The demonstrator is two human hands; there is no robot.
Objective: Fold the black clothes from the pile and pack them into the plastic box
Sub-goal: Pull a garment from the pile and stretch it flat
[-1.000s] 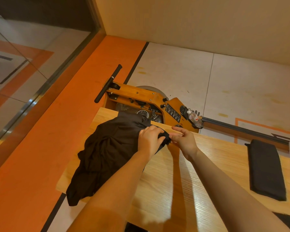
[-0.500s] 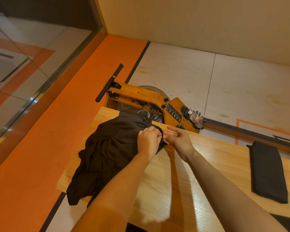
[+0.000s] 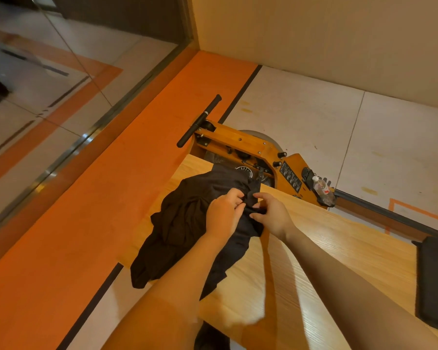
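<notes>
Beyond both hands, past the far edge of the pale wood-grain table (image 3: 321, 248), stands an orange wooden rowing machine (image 3: 261, 152) with a long black handle bar, and a clear plastic bottle (image 3: 320, 186) sits on its frame, beyond the right hand. Well off to the right of the right hand, a folded black cloth (image 3: 435, 281) lies flat at the table's edge, partly cut off by the frame.

The crumpled pile of black clothes (image 3: 185, 223) lies under and to the left of the hands, spilling over the table's left corner. The left hand (image 3: 224, 214) curls its fingers around a bunch of the black fabric, and the right hand (image 3: 271, 213) pinches the same bunch from the other side, the two nearly touching. The fabric hides the fingertips.

Compared with the earlier frame, the right hand's fingers, then stretched fairly straight along the cloth, are now curled into it, and the view has tilted slightly; the plastic box is out of view.
</notes>
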